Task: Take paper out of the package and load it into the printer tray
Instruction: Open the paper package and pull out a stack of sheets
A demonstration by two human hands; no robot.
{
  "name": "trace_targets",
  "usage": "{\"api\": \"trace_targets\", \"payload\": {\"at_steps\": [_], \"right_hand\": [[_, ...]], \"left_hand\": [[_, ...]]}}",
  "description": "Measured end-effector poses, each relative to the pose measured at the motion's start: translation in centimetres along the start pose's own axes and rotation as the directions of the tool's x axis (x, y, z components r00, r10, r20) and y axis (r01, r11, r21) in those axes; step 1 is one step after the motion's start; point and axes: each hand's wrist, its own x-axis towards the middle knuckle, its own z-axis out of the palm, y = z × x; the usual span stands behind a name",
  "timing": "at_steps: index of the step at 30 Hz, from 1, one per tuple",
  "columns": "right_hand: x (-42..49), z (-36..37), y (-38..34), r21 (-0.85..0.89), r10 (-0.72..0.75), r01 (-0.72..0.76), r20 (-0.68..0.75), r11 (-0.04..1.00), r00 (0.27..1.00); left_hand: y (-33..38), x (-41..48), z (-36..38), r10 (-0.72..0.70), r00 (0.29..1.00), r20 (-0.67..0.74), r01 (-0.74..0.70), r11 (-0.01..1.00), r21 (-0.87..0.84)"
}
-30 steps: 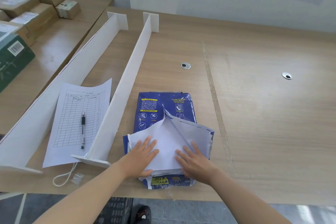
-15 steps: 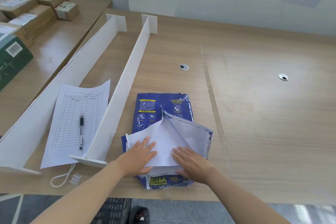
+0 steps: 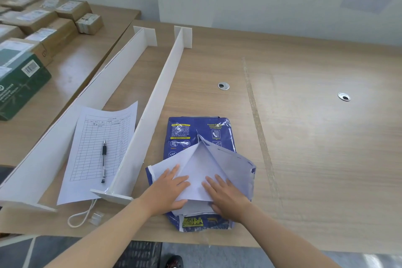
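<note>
A blue paper package (image 3: 195, 130) lies near the table's front edge, its near end torn open. White inner flaps (image 3: 230, 159) are folded back over it. The edge of the white paper stack (image 3: 195, 210) shows at the open end. My left hand (image 3: 169, 189) lies on the left flap with fingers spread, its thumb tucked under the flap against the stack's edge. My right hand (image 3: 226, 196) rests flat on the right side of the flap, thumb hidden. No printer or tray is in view.
A white divider (image 3: 156, 102) stands just left of the package, and a second divider (image 3: 104, 85) further left. Between them lie a printed form (image 3: 91, 159) and a pen (image 3: 104, 161). Cardboard boxes (image 3: 43, 22) and a green box (image 3: 19, 85) sit on the left table. Two cable grommets (image 3: 223, 86) are beyond the package.
Both hands stay on the opened end of the package and have barely shifted. The flaps look the same. Only the camera view has moved slightly.
</note>
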Motion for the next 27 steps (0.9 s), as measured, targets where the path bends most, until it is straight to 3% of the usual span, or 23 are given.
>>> {"api": "trace_targets", "payload": {"at_steps": [3,5,7,8,11,12,14,16,18,20,23,27], "right_hand": [[0.2,-0.5,-0.3,-0.008,-0.008,0.008,-0.021,1.000,1.000],[0.2,-0.9,-0.4,-0.016,-0.019,0.019,-0.028,1.000,0.999],[-0.1,-1.3,-0.3,0.005,-0.005,0.005,-0.035,1.000,0.999],[-0.2,-1.7,-0.3,0.018,0.008,-0.007,-0.038,1.000,0.999],[-0.5,-3.2,-0.2,0.056,0.040,-0.037,-0.053,0.998,0.998],[-0.5,-3.6,-0.1,0.060,0.046,-0.043,-0.057,0.997,0.997],[-0.6,-4.4,0.0,0.057,0.054,-0.051,-0.055,0.997,0.997],[-0.7,-5.2,0.0,0.061,0.060,-0.057,-0.057,0.997,0.997],[-0.9,-6.0,0.0,0.065,0.061,-0.057,-0.061,0.996,0.996],[-1.2,-6.7,-0.1,0.058,0.059,-0.055,-0.073,0.997,0.996],[-1.9,-7.6,-0.1,0.033,0.043,-0.040,-0.089,0.999,0.995],[-3.5,-9.0,0.2,-0.005,0.017,-0.018,-0.095,1.000,0.995]], "left_hand": [[-0.2,0.2,1.2,-0.011,0.996,0.093,0.031,0.975,-0.219],[-0.2,0.2,1.5,-0.069,0.994,0.089,0.102,0.888,-0.448],[-0.1,-0.3,0.7,-0.262,0.965,-0.016,0.163,0.647,-0.745],[-0.1,-0.6,-0.1,-0.396,0.918,-0.035,0.186,0.507,-0.842],[-0.2,-1.2,-1.3,-0.672,0.738,0.064,0.231,0.163,-0.959],[-0.1,-1.1,-1.8,-0.692,0.699,0.182,0.274,0.024,-0.961],[0.4,-1.0,-2.7,-0.596,0.660,0.457,0.432,-0.196,-0.880],[1.1,-1.2,-3.4,-0.416,0.632,0.654,0.596,-0.280,-0.753],[1.8,-1.5,-3.4,-0.238,0.630,0.740,0.659,-0.342,-0.670],[2.3,-1.7,-2.7,-0.133,0.630,0.765,0.648,-0.452,-0.612],[2.9,-1.3,-1.3,-0.095,0.620,0.778,0.574,-0.620,-0.534],[2.7,-0.2,-0.3,-0.150,0.675,0.722,0.248,-0.876,-0.414]]}}
